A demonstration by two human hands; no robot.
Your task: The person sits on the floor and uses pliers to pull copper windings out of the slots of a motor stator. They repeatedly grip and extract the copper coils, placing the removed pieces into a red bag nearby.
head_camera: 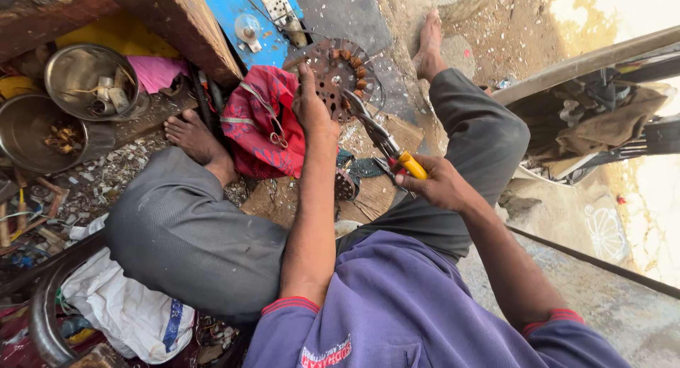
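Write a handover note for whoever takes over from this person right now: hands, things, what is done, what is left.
Left hand: steadies the round motor stator, held on edge over the wooden board.
Right hand: fingers shut on the yellow-handled pliers, tips at the stator's rim by the copper windings.
Nearby: red cloth beside the left hand, two steel bowls of small parts farther out.
Done: cannot tell how much copper is out.
Left: windings remain on the rim.

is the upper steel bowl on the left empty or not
Not empty: the round steel bowl holds a few small pale cylindrical pieces and some thin strands lying on its bottom.
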